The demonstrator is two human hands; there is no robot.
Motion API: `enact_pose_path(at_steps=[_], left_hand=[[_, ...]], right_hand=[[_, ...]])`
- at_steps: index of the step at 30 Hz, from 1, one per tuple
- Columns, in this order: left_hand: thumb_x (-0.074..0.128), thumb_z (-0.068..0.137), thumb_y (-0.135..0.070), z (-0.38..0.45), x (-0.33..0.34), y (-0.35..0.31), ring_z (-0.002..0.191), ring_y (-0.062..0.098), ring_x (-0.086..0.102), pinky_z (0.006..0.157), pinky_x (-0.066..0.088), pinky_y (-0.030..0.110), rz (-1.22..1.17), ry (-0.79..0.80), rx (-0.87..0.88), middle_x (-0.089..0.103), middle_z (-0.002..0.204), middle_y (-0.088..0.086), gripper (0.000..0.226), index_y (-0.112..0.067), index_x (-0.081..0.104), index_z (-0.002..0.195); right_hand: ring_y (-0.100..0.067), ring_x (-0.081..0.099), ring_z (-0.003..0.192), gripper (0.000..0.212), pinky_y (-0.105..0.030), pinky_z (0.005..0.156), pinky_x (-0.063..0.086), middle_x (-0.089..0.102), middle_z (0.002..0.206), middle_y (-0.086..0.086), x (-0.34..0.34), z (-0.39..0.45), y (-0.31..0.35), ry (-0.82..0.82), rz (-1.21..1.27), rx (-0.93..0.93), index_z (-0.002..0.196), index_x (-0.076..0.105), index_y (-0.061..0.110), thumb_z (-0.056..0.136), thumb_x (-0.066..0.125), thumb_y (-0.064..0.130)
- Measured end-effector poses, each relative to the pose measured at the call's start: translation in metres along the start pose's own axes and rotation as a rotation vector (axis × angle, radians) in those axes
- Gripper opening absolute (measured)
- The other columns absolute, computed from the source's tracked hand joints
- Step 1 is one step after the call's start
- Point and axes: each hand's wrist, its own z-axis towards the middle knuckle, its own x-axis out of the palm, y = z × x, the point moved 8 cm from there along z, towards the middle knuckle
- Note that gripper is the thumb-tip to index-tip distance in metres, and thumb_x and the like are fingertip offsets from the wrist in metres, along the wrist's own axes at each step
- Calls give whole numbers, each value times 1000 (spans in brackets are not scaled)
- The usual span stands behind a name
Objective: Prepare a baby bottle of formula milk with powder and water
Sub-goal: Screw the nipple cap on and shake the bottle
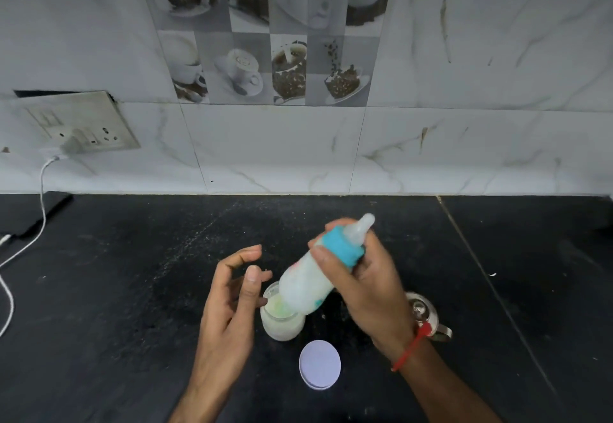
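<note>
Head view shows the baby bottle [306, 285] tilted in the air over the counter, its blue collar [343, 250] and clear teat [360, 227] already screwed on and pointing up and away. The right hand [368, 285] is wrapped round the bottle at the collar and upper body, fingers closed on it. The left hand [232, 303] is loose and spread beside it, holding nothing, its thumb near the rim of an open white jar [282, 323] that stands just under the bottle's base. The bottle looks milky white inside, so powder and water both seem to be in and the top fitted; the blur on it suggests mixing by shaking. What seems left is finishing the mix and closing the jar, whose round white lid [320, 364] lies on the counter just in front. A steel vessel [428, 318] sits partly hidden behind the right wrist. The black stone counter [132, 273] is speckled with pale dust or powder. Behind it rises a marbled white tile wall [464, 143] with coffee-cup picture tiles, and a socket plate [83, 122] on the left with a white cable [41, 197] plugged in.
</note>
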Motion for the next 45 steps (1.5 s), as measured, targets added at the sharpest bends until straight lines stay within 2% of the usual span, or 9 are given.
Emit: enact_pose_path(at_steps=[4, 9, 13, 16, 31, 34, 38, 42, 45], left_hand=[[53, 92, -58, 2, 4, -4, 114, 14, 72, 91, 60, 53, 9, 3, 16, 64, 138, -16, 44, -32, 62, 126], [53, 91, -59, 2, 3, -1, 113, 13, 73, 91, 60, 56, 3, 0, 9, 65, 136, -16, 41, -37, 63, 124], [54, 90, -59, 2, 4, 2, 112, 14, 73, 91, 60, 55, 2, -11, 1, 67, 131, -17, 37, -40, 63, 121], [54, 90, -58, 1, 8, 1, 113, 15, 73, 92, 59, 57, -3, 5, -2, 68, 131, -17, 37, -40, 64, 121], [56, 94, -52, 1, 20, 0, 113, 16, 73, 94, 59, 54, -9, 31, -2, 68, 132, -12, 33, -37, 64, 121], [56, 92, -53, 1, 21, -2, 113, 16, 73, 95, 58, 54, -5, 26, 13, 68, 134, -10, 35, -36, 64, 121], [58, 93, -51, 0, 24, -2, 113, 15, 73, 96, 58, 55, -8, 28, 2, 68, 133, -10, 33, -33, 65, 121], [56, 97, -36, 2, 24, -4, 111, 14, 73, 95, 58, 50, 8, 15, 12, 69, 130, -11, 28, -27, 64, 122], [58, 96, -38, 0, 25, -5, 110, 14, 73, 94, 59, 49, -8, 15, 4, 70, 128, -12, 27, -28, 65, 120]], right_hand=[[-32, 72, 99, 38, -53, 90, 60, 75, 108, -12, -20, 4, 3, -125, 73, -17, 112, 61, 24, 79, 76, 36], [-20, 73, 97, 43, -46, 86, 61, 74, 106, 4, -7, -1, 10, 74, -215, -17, 113, 61, 34, 77, 78, 50], [-27, 74, 96, 43, -39, 85, 61, 72, 106, 0, -18, -3, 28, -30, -174, -172, 116, 58, 20, 82, 77, 37], [-18, 71, 94, 40, -39, 82, 60, 71, 104, 8, -7, -7, 8, 68, -347, -69, 114, 59, 31, 81, 76, 47], [-13, 70, 93, 40, -20, 78, 55, 69, 102, 12, -9, -2, 8, 85, -388, -75, 113, 58, 32, 81, 75, 50], [-19, 73, 93, 40, -26, 80, 59, 73, 103, 3, -22, 2, 22, -14, -261, -154, 115, 59, 23, 83, 76, 39], [-12, 70, 92, 38, -22, 79, 55, 71, 101, 10, -16, 7, 17, 87, -380, -83, 113, 60, 29, 83, 81, 39], [-26, 74, 93, 37, -40, 83, 62, 73, 103, -4, -32, 13, 39, -74, -141, -184, 113, 59, 24, 83, 76, 36], [-20, 73, 92, 40, -49, 85, 60, 73, 102, 1, -21, 16, 28, 34, -235, -89, 113, 61, 28, 80, 76, 46]])
